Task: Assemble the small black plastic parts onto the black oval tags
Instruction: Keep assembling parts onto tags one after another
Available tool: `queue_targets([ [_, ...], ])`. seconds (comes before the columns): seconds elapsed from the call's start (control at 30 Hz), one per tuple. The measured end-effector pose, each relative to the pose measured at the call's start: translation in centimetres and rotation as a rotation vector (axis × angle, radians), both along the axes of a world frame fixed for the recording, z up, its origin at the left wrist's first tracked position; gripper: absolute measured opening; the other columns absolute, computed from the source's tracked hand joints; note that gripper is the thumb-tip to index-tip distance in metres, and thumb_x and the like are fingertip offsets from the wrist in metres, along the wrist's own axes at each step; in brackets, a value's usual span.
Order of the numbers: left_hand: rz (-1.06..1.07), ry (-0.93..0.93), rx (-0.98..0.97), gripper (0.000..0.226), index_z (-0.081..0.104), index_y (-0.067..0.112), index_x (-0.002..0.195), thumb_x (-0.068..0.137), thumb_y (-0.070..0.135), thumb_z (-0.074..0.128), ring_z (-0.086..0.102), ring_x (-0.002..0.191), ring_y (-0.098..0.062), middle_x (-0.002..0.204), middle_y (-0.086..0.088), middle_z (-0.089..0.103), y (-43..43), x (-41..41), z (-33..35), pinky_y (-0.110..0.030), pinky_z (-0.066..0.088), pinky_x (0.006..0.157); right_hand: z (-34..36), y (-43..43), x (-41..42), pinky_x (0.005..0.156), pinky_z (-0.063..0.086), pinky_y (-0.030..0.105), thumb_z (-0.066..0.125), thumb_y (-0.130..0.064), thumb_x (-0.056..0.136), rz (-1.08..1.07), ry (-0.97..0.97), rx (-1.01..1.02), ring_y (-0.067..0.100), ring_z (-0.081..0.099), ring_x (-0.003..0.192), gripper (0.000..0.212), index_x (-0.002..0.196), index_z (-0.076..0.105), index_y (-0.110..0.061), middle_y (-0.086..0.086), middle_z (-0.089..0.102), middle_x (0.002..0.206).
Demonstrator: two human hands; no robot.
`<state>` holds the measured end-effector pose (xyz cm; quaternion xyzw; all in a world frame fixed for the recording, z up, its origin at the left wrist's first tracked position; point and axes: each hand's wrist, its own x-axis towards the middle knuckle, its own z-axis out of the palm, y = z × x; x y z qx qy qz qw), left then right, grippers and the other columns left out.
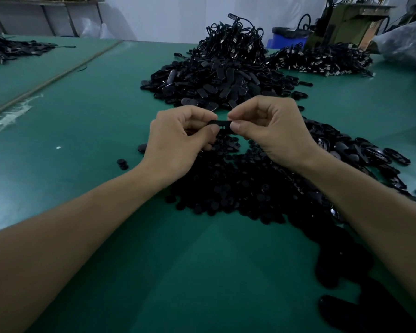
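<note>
Head view, near to far. Nearest me, both forearms reach in over the green table (82, 121), and between them lies a heap of small black plastic parts (238, 188). I judge it is kept there so that each next piece is a short reach away. A few loose parts (122, 163) sit just left of the heap. Above its far edge, the left hand (178, 138) and right hand (269, 131) meet on one black oval tag (222, 124). Each hand pinches an end between thumb and forefinger, with the other fingers curled in, so the tag is raised clear of the table. Its slotted face is turned toward me, presumably so I can check the fit. I cannot tell whether a small part is already seated or hidden under the left fingers, but I judge this to be the fitting step. To the right, more glossy tags (370, 155) spread across the table. Beyond the hands rises the main pile of oval tags (214, 85), topped by a mound of corded pieces (235, 42). A second mound (322, 58) lies further right. A blue bin (288, 37) stands behind.
</note>
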<state>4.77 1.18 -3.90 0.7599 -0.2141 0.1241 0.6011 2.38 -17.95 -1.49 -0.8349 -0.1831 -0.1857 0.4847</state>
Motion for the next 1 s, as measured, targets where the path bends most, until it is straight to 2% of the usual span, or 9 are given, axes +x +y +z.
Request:
queue_targets([
  [0.2, -0.04, 0.003, -0.049, 0.019, 0.073, 0.026, 0.094, 0.091, 0.007, 0.072, 0.074, 0.07, -0.014, 0.077, 0.003, 0.077, -0.1, -0.1, 0.1, -0.022, 0.058, 0.068, -0.1, -0.3, 0.0, 0.07, 0.052, 0.017, 0.075, -0.017, 0.089, -0.03, 0.081, -0.032, 0.004, 0.067, 0.073, 0.005, 0.091, 0.072, -0.021, -0.006, 0.073, 0.081],
  [0.4, -0.093, 0.005, -0.207, 0.032, 0.068, 0.016, 0.116, 0.086, 0.017, 0.079, 0.075, 0.08, -0.016, 0.091, -0.005, 0.078, -0.3, -0.4, 0.4, -0.025, 0.059, 0.073, 0.7, 0.1, -0.1, 0.076, 0.056, 0.024, 0.074, -0.011, 0.088, 0.029, 0.113, 0.155, 0.009, 0.069, 0.072, 0.008, 0.09, 0.07, -0.017, 0.0, 0.074, 0.08],
  [0.5, -0.111, -0.027, -0.164, 0.021, 0.072, 0.016, 0.105, 0.085, 0.014, 0.08, 0.075, 0.084, -0.012, 0.091, 0.001, 0.078, -0.4, -0.4, 0.4, -0.023, 0.058, 0.073, 0.8, 0.6, -0.2, 0.077, 0.056, 0.021, 0.071, -0.005, 0.089, 0.085, 0.131, 0.192, 0.009, 0.072, 0.076, 0.009, 0.09, 0.071, -0.014, 0.0, 0.076, 0.083],
  [0.57, -0.083, -0.06, -0.128, 0.014, 0.074, 0.023, 0.09, 0.085, 0.011, 0.079, 0.074, 0.077, -0.008, 0.082, 0.008, 0.077, -0.4, -0.4, 0.4, -0.02, 0.056, 0.07, 0.7, 0.9, -0.3, 0.076, 0.055, 0.018, 0.069, -0.004, 0.09, 0.084, 0.121, 0.128, 0.007, 0.073, 0.079, 0.012, 0.091, 0.073, -0.015, -0.005, 0.077, 0.083],
  [0.67, -0.031, -0.058, -0.118, 0.018, 0.072, 0.028, 0.087, 0.088, 0.011, 0.077, 0.072, 0.073, -0.01, 0.076, 0.01, 0.075, -0.3, -0.2, 0.3, -0.023, 0.058, 0.069, 0.6, 0.6, -0.4, 0.075, 0.052, 0.012, 0.071, -0.014, 0.091, -0.027, 0.093, -0.118, 0.0, 0.07, 0.078, 0.008, 0.094, 0.078, -0.017, -0.008, 0.075, 0.083],
  [0.73, -0.001, -0.055, -0.107, 0.019, 0.07, 0.031, 0.092, 0.092, 0.012, 0.072, 0.069, 0.072, -0.011, 0.075, 0.012, 0.072, -0.1, 0.1, 0.3, -0.03, 0.061, 0.069, 0.4, 0.2, -0.4, 0.068, 0.048, 0.008, 0.074, -0.021, 0.088, -0.101, 0.096, -0.323, -0.004, 0.065, 0.072, 0.007, 0.093, 0.079, -0.019, -0.013, 0.072, 0.079],
  [0.83, 0.021, -0.073, -0.03, 0.02, 0.064, 0.032, 0.109, 0.099, 0.015, 0.059, 0.062, 0.069, -0.004, 0.074, 0.022, 0.062, -0.1, 0.3, 0.1, -0.033, 0.062, 0.07, 0.2, 0.1, -0.5, 0.067, 0.052, 0.017, 0.077, -0.034, 0.084, -0.104, 0.17, -0.535, -0.002, 0.063, 0.069, 0.012, 0.089, 0.078, -0.023, -0.013, 0.07, 0.076],
  [0.93, 0.014, -0.112, 0.055, 0.04, 0.054, 0.021, 0.142, 0.102, 0.015, 0.052, 0.053, 0.07, 0.001, 0.076, 0.022, 0.054, -0.3, 0.3, 0.0, -0.02, 0.056, 0.066, 0.2, 0.2, -0.4, 0.064, 0.047, 0.01, 0.076, -0.037, 0.085, -0.099, 0.208, -0.597, -0.007, 0.06, 0.068, 0.013, 0.087, 0.075, -0.024, -0.013, 0.068, 0.076],
  [1.0, -0.002, -0.124, 0.104, 0.039, 0.055, 0.015, 0.143, 0.104, 0.014, 0.051, 0.055, 0.073, 0.001, 0.084, 0.02, 0.054, -0.2, 0.1, 0.1, -0.021, 0.057, 0.071, 0.2, 0.3, -0.3, 0.061, 0.042, 0.003, 0.075, -0.033, 0.087, -0.091, 0.218, -0.595, -0.011, 0.058, 0.066, 0.011, 0.088, 0.075, -0.022, -0.015, 0.066, 0.076],
])
